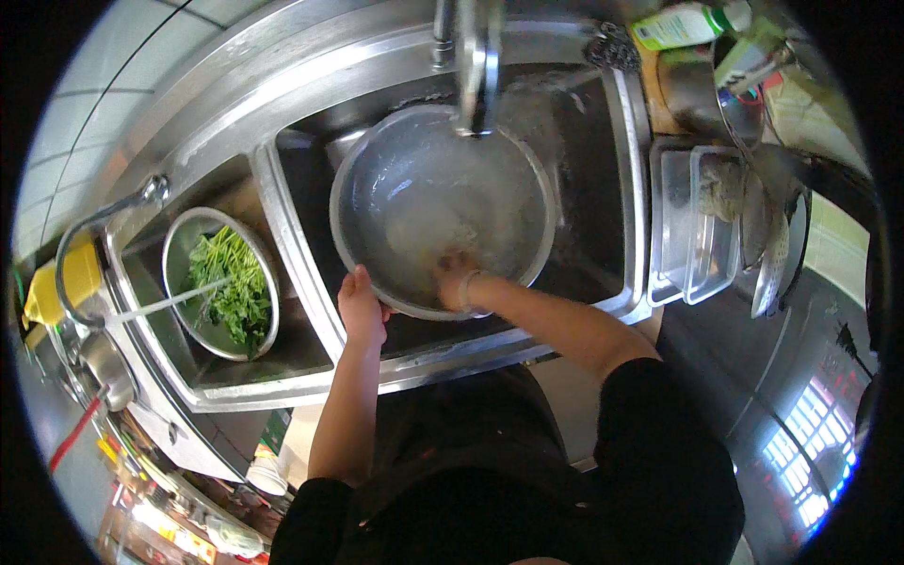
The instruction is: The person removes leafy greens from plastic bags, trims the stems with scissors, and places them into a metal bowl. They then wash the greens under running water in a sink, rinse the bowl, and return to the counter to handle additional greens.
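A large round metal basin (441, 191) with cloudy water in it stands in the right bowl of a steel double sink, below the faucet (479, 78). My left hand (362, 307) grips the basin's rim at its lower left. My right hand (455, 277) reaches over the near rim into the basin; its fingers are blurred in the cloudy water, and whether they hold anything cannot be seen. In the left sink bowl, leafy green herbs (236, 289) lie in a metal bowl (169, 254), and water streams into it from a curved spout (65, 261).
Clear plastic containers (664, 226) stand right of the sink, beside several pans and a perforated ladle (770, 272). A steel scourer (611, 49) sits at the sink's back right corner, near a green-capped bottle (678, 27). A yellow container (70, 282) and a small pot (109, 367) are at the left.
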The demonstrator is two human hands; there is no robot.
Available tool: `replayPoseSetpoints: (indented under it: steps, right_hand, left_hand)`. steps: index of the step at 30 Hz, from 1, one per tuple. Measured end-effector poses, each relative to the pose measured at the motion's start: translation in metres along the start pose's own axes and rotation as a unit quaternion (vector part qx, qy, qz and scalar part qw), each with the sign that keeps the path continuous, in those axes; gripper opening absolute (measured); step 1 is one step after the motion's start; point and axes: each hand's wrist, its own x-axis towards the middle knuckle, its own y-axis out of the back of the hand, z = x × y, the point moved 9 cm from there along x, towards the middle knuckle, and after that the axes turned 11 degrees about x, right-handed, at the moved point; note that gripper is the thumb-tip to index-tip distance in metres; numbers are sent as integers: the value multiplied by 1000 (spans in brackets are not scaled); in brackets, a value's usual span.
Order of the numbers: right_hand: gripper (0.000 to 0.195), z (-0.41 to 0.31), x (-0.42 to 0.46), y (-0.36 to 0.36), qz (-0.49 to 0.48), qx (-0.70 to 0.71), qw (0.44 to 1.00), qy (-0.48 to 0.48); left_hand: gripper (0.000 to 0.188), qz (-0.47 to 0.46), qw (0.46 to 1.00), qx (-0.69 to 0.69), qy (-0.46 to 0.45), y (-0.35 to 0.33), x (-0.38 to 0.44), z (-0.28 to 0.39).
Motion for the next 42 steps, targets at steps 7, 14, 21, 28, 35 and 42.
replayPoseSetpoints:
  steps: [7,14,21,28,35,42]
  right_hand:
    - [57,-71,61,114,245,206,940,115]
    - [44,71,85,131,212,227,950,-20]
    - [44,180,-78,120,350,299,872,-167]
    - [59,253,-26,68,417,43,888,-188]
    - [48,165,47,183,562,0,819,-112]
    - [56,-10,183,105,353,-36,933,63]
  left_hand:
    - [12,53,996,40,-63,17,-30,26]
    - [19,116,951,8,-286,-4,-54,97]
    - [21,190,820,319,-436,-33,-113,176]
    - [19,362,641,434,-519,35,-202,199]
    - [24,493,599,332,-536,99,-236,191]
    - [32,421,587,401,-564,114,-228,180]
